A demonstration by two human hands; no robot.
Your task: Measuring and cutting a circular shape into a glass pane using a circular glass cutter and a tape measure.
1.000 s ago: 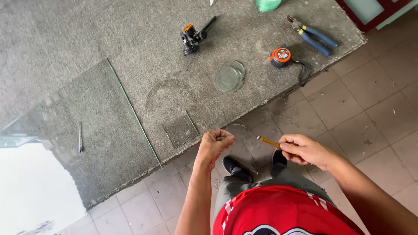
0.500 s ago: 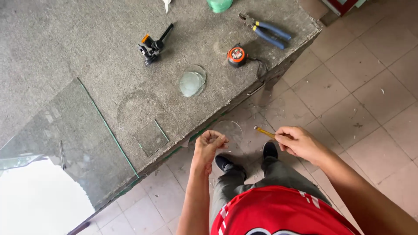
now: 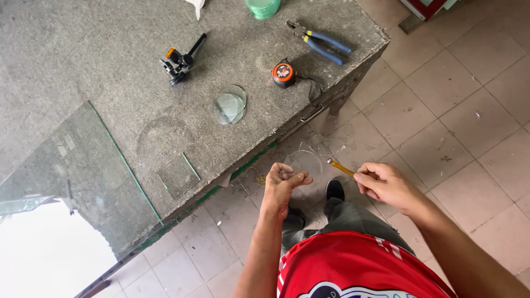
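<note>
My left hand (image 3: 281,185) pinches the near edge of a clear round glass disc (image 3: 305,163), held out over the tiled floor just off the table's edge. My right hand (image 3: 383,185) grips a thin yellow-handled glass cutter (image 3: 341,168), whose tip points at the disc's right rim. Both hands hover in front of my red shirt, above my dark shoes.
A grey stone table (image 3: 99,60) carries round glass discs (image 3: 229,106), a small square glass piece (image 3: 178,175), a large glass sheet (image 3: 72,176), an orange tape measure (image 3: 283,73), blue-handled pliers (image 3: 319,40), a black circle cutter (image 3: 179,59) and a green cup (image 3: 263,8). Glass shards litter the floor tiles (image 3: 331,140).
The view has shifted, so the table items slid left and up in the picture. My hands stayed together in front of me; the disc now shows clearly in the left hand.
</note>
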